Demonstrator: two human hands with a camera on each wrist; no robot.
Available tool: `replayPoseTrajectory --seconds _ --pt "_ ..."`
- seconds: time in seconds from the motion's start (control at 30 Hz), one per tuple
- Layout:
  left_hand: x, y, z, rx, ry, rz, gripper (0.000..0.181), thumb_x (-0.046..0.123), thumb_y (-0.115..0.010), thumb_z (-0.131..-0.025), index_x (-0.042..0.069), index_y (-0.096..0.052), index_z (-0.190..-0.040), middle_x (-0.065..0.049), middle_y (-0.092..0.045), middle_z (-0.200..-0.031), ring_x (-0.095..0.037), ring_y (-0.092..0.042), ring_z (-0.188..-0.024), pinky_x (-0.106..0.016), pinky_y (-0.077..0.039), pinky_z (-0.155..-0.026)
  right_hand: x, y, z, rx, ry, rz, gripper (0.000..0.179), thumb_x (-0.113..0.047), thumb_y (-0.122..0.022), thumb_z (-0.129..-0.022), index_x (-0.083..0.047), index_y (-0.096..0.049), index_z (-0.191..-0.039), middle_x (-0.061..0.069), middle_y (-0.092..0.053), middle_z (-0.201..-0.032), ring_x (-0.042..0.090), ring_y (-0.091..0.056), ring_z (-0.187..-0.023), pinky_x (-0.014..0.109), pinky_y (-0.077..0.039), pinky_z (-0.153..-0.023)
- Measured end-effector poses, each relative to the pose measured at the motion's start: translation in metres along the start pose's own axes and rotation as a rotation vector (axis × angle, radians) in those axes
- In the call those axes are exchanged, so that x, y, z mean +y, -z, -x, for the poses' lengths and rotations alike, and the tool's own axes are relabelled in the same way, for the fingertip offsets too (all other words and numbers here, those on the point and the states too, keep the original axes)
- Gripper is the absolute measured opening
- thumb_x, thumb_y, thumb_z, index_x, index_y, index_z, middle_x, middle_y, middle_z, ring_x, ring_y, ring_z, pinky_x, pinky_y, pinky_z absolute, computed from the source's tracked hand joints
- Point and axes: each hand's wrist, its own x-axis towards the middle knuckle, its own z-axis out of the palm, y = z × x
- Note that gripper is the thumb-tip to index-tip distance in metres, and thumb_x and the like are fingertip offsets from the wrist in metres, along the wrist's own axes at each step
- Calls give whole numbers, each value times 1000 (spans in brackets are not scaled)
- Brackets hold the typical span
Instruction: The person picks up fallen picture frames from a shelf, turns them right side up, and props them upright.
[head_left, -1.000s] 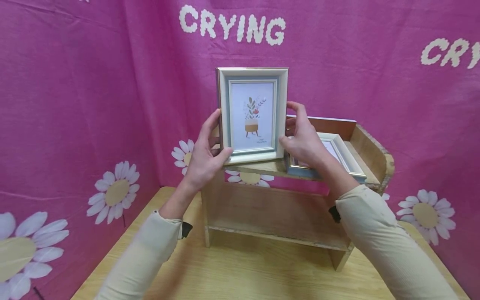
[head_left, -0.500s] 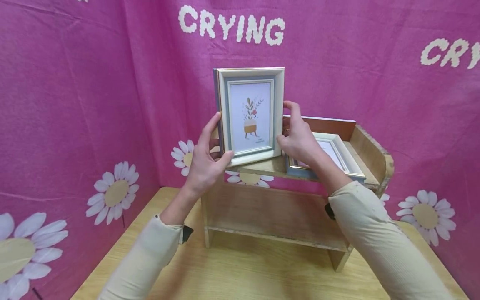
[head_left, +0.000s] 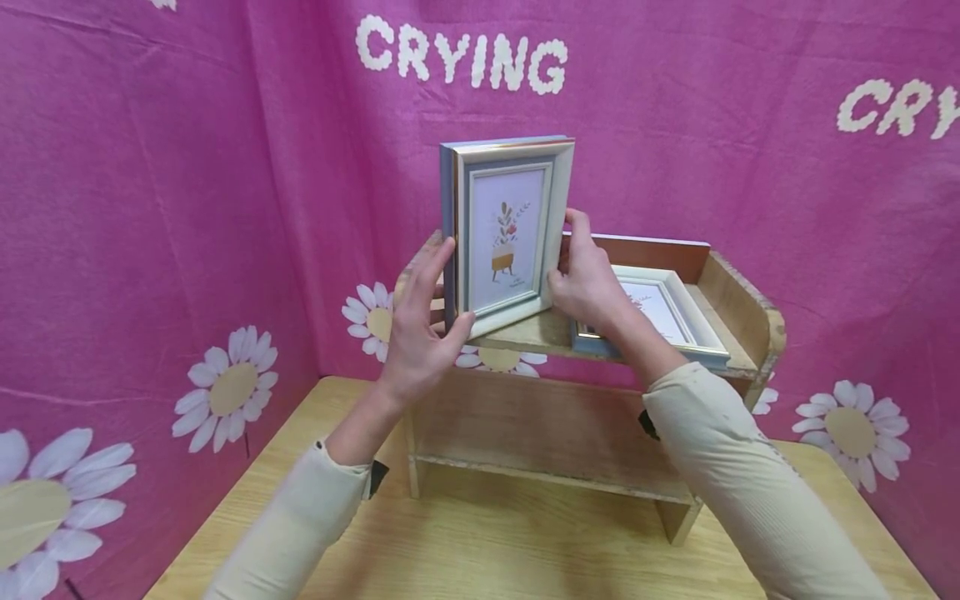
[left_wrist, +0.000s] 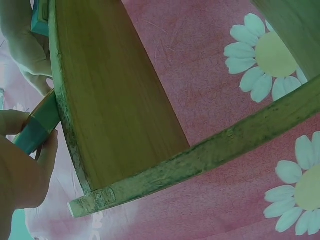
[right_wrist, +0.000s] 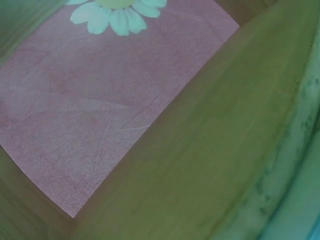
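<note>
An upright picture frame (head_left: 506, 237), cream and blue with a potted-plant print, stands on the left part of the small wooden shelf's top board, turned at an angle. My left hand (head_left: 420, 333) grips its left edge, thumb at the lower front corner and fingers along the side. At the right edge, my right hand (head_left: 592, 279) holds it between thumb and fingers; some of those fingers are hidden. The left wrist view shows the left hand (left_wrist: 25, 172) pinching the blue frame edge (left_wrist: 40, 122) by the board. Neither hand appears in the right wrist view.
A second picture frame (head_left: 678, 325) lies flat on the top board, right of the upright one, partly behind the right forearm. The shelf (head_left: 555, 417) has a raised right side panel (head_left: 738, 308) and stands on a wooden table (head_left: 487, 550). Pink daisy-print cloth (head_left: 675, 167) hangs behind and at left.
The upright picture frame has turned, so its front angles more to the right and its left side and top edge show more. Both hands have turned with it; the right hand shifted slightly left.
</note>
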Motion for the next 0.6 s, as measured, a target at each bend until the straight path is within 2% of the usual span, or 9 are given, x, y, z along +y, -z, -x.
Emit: replayPoseTrajectory --seconds 0.17,0.43,0.6 --pt "0 -1 1 -10 -62 -63 75 -15 -66 -82 -1 -35 -149 -21 -38 -150 -35 -65 -101 -34 -61 -75 1 -1 -2 -15 0 5 61 9 -45 -87 -3 -27 -144 27 -63 -124 37 -65 -109 50 -51 -96" --pt "1 -1 -1 -10 -79 -74 76 -14 -66 -82 0 -35 -150 -22 -39 -147 -32 -63 -107 -32 -60 -78 1 -2 -4 -35 10 2 61 10 -46 -88 -4 -27 -144 28 -63 -124 38 -64 -111 50 -50 -99" --pt "1 -2 -1 -7 -95 -81 75 -15 -66 -81 -1 -37 -148 -24 -42 -144 -32 -61 -110 -28 -59 -78 1 -1 -6 -48 5 44 62 8 -47 -88 -4 -25 -145 28 -62 -125 38 -63 -112 50 -48 -100"
